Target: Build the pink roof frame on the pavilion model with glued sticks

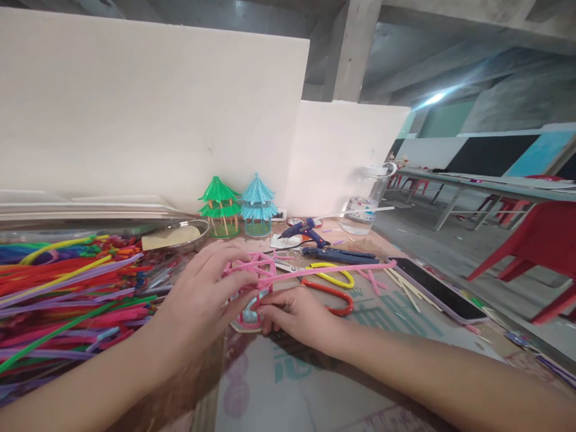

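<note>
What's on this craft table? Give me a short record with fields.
left hand: grips pink pipe-cleaner frame
right hand: pinches the frame's lower part
loose end: long pink stem juts right
left of hands: heap of multicoloured pipe cleaners
behind: green model pavilion, blue model pavilion, blue glue gun
right: dark phone

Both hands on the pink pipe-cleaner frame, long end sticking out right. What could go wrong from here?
1. The long pink pipe cleaner juts right over the scissors; turning the pink frame may snag it on the handles.
2. The left hand and right hand pinch a thin wire frame; too much squeeze could bend it out of shape.
3. The glue gun lies close behind; if hot, reaching past it might burn.
</note>
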{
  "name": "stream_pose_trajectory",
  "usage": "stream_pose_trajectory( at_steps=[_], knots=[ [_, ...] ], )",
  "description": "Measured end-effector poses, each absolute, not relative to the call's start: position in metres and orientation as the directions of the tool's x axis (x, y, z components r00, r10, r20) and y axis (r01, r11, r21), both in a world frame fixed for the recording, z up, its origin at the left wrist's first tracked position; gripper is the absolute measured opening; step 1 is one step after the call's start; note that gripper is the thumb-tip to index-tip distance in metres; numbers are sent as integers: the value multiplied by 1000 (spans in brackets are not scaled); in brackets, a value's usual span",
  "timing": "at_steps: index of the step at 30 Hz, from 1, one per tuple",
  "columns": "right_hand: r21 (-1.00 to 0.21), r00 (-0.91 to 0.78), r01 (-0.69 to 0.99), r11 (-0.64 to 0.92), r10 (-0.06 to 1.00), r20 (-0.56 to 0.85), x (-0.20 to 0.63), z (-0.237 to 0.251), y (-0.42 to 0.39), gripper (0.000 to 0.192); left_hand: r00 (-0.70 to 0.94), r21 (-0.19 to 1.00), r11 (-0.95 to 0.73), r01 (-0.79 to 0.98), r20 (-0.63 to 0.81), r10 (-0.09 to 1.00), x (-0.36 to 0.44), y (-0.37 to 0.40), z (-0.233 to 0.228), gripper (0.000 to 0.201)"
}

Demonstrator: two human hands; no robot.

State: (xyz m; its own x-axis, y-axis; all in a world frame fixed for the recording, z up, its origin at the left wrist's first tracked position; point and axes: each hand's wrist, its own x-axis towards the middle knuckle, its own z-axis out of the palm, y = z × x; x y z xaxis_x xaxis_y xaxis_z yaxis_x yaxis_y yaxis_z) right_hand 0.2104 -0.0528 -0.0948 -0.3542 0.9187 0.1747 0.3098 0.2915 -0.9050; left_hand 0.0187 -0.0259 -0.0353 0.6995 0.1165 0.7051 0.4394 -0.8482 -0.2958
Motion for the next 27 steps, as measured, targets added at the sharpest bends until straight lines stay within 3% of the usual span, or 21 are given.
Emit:
stream_pose_trajectory(
  at_steps=[20,27],
  knots=[
    [-890,-366,334,311,913,182,212,-90,-53,29,702,-291,-851,437,702,121,19,-27,-31,15],
    [-883,-384,337,328,904,189,212,-91,-53,28,721,-285,-873,397,686,104,17,-23,-25,26]
  ],
)
